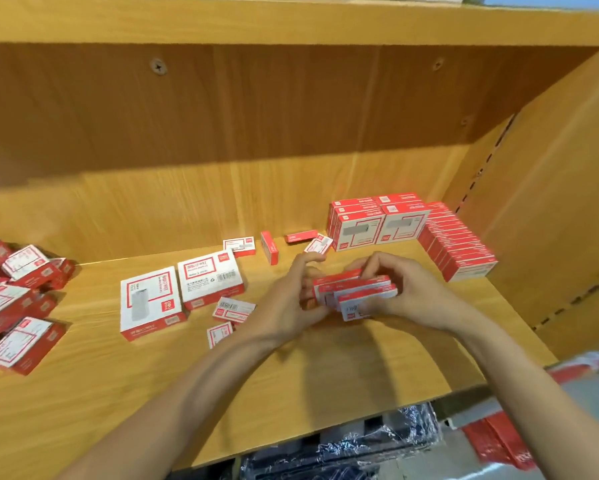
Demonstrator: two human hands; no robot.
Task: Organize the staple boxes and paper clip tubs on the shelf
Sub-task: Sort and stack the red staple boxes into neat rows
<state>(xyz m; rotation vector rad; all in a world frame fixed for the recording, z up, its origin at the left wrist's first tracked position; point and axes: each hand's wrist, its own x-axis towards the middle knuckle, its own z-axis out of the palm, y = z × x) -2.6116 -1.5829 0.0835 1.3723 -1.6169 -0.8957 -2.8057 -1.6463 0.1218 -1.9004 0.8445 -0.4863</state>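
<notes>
Both hands (pixel 353 292) grip red-and-white staple boxes (pixel 355 293), print illegible.

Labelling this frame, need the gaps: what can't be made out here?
Head view only:
- small boxes held by both hands: count unclear, fingers of left hand and right hand cover them.
- box pile at left: cut off by frame edge.
- Box print: blurred, too small.
- Items below the shelf: hidden by shelf edge.

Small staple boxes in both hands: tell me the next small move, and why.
Probably carry the small staple boxes, held between left hand and right hand, to the neat row at right, since loose boxes lie scattered.
</notes>
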